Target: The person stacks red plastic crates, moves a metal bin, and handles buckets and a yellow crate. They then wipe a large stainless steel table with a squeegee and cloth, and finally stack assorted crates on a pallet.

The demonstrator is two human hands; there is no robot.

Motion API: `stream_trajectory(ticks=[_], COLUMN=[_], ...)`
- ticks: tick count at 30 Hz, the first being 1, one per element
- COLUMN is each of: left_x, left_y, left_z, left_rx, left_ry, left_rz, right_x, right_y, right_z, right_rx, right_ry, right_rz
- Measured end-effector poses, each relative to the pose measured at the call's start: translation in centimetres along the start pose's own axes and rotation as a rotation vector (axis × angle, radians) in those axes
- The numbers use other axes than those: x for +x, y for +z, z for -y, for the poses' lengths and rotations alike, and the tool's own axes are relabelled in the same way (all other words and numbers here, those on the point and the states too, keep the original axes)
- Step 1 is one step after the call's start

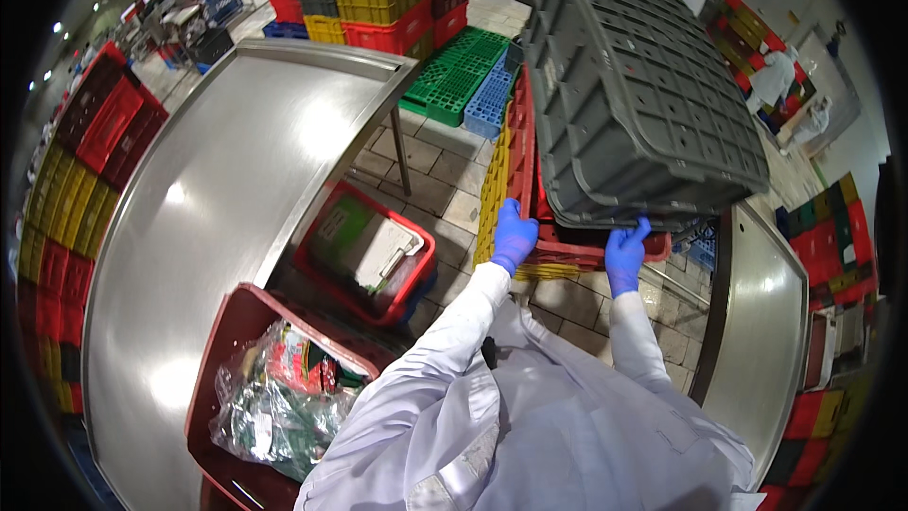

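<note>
A large grey plastic crate (653, 95) leans over the top of a red crate (521, 147), tilted with its ribbed underside facing up. My left hand (515, 237), in a blue glove, is closed on the near left corner of the red crate's rim. At the grey crate's lower near edge, my right hand (626, 257), gloved in blue too, has its fingers curled on the rim. Beneath the red crate sits a yellow crate (496, 191). Whatever lies inside the red crate is mostly hidden by the grey one.
Left of me stands a steel table (218, 170); another steel surface (757, 322) is at right. A dark red crate (210, 388) holds bagged packages (284, 407). A red bin (423, 270) stands on the tiled floor. Green pallets (454, 76) and stacked crates (378, 2) lie beyond.
</note>
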State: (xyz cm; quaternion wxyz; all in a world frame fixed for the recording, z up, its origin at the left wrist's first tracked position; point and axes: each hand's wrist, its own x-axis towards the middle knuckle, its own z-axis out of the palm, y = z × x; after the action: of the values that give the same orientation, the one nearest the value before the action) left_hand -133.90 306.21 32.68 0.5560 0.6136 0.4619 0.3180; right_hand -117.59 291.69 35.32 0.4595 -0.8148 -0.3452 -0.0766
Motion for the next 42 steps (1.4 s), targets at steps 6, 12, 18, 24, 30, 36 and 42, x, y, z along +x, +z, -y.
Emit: stream_trajectory(ticks=[6, 12, 18, 24, 30, 36, 42], left_x=[-3.0, -5.1, -3.3, -1.7, 1.0, 5.5, 12.3], left_y=[-1.4, -0.2, 0.0, 1.1, 4.3, 3.4, 3.8], left_z=[4.1, 5.5, 7.1, 6.6, 4.1, -1.0, 1.8], left_rx=[-0.117, -0.231, -0.227, -0.180, -0.359, -0.339, 0.096], left_ry=[-0.093, -0.175, -0.077, -0.065, -0.167, -0.318, 0.039], left_rz=[0.093, 0.146, 0.161, 0.126, 0.205, 0.142, 0.194], right_x=[-5.8, -8.6, -8.9, -4.9, 1.0, 9.0, 17.3], right_y=[-1.3, -2.7, 0.7, 3.7, 5.6, 4.8, 6.9], right_z=[-1.5, -4.8, -11.5, -16.9, -21.9, -5.1, -5.0], right_rx=[-0.053, -0.131, -0.310, -0.502, -0.307, -0.044, 0.022], right_ry=[0.189, -0.095, -0.062, -0.086, -0.027, 0.003, -0.155], right_rz=[0.037, 0.104, 0.180, 0.228, -0.008, -0.080, 0.114])
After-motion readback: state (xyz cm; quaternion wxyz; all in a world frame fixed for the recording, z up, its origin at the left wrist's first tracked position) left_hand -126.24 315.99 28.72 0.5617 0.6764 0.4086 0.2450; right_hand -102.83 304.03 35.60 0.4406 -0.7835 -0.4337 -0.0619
